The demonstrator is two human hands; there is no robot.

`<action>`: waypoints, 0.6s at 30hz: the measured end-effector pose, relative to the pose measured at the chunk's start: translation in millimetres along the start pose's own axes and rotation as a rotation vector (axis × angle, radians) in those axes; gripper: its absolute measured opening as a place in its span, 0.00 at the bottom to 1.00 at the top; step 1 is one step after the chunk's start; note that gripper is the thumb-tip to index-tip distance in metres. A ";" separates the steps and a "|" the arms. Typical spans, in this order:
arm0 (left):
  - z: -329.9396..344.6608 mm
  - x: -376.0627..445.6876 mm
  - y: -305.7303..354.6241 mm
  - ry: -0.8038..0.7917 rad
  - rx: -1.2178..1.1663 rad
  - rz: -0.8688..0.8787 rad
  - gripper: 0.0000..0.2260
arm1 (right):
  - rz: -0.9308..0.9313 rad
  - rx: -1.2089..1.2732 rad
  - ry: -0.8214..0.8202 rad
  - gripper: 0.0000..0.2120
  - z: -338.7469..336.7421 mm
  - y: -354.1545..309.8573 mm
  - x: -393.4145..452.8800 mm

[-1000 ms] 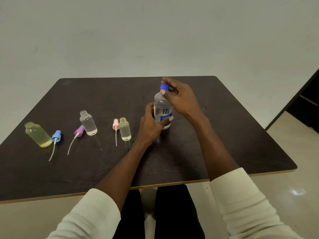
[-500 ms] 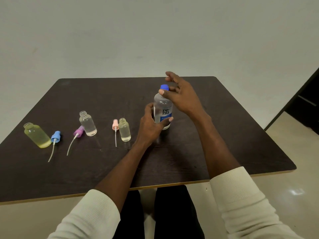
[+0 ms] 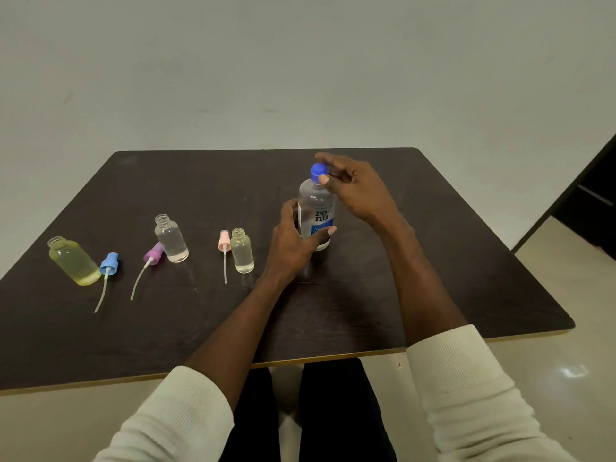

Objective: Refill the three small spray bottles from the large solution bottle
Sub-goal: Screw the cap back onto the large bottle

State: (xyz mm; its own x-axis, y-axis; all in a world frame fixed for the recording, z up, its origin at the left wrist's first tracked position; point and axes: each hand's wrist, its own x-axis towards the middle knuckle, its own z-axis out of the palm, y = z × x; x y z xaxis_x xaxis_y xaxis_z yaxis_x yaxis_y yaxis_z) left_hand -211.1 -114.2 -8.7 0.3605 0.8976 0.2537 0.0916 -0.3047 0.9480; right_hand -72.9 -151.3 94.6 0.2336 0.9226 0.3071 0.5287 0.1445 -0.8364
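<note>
The large solution bottle [image 3: 316, 208] stands upright on the dark table [image 3: 433, 261], clear with a blue label. My left hand [image 3: 293, 243] grips its lower body. My right hand [image 3: 355, 186] pinches its blue cap [image 3: 316, 171] between thumb and fingers. Three small uncapped spray bottles stand to the left: a yellowish one [image 3: 73, 261] at far left, a clear one [image 3: 170, 240] in the middle, a clear one [image 3: 242, 251] nearest my left hand.
Three spray heads with dip tubes lie on the table beside the small bottles: blue [image 3: 108, 264], purple [image 3: 153, 255], pink [image 3: 224, 241]. The table's front edge runs just above my lap. A dark doorway [image 3: 593, 201] is at the right.
My right hand opened off the blue cap half a second ago and has now closed its thumb and fingers on it again. The left hand and bottle have stayed put.
</note>
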 end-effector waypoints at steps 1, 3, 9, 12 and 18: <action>-0.1 -0.1 -0.3 0.002 -0.001 -0.002 0.33 | -0.015 -0.021 0.018 0.17 0.5 0.3 0.4; -0.4 0.3 -0.8 0.005 -0.006 -0.003 0.33 | -0.015 -0.024 0.071 0.12 4.8 1.1 0.5; 0.0 0.3 -0.6 0.003 -0.008 0.009 0.34 | 0.010 -0.016 0.016 0.20 5.8 0.3 -1.9; 0.3 0.1 -1.4 0.003 -0.006 0.010 0.34 | -0.008 -0.013 -0.008 0.17 2.2 -1.7 -0.6; -0.8 0.6 -2.0 0.003 0.002 0.006 0.34 | 0.023 -0.077 0.111 0.16 12.0 0.5 1.1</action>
State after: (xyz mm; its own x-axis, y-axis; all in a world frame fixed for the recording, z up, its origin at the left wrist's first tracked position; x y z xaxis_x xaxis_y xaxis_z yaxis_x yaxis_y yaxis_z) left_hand -211.8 -112.7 -10.3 0.3579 0.8968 0.2602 0.0915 -0.3110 0.9460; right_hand -82.2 -145.9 89.1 0.3332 0.8794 0.3400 0.5818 0.0919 -0.8081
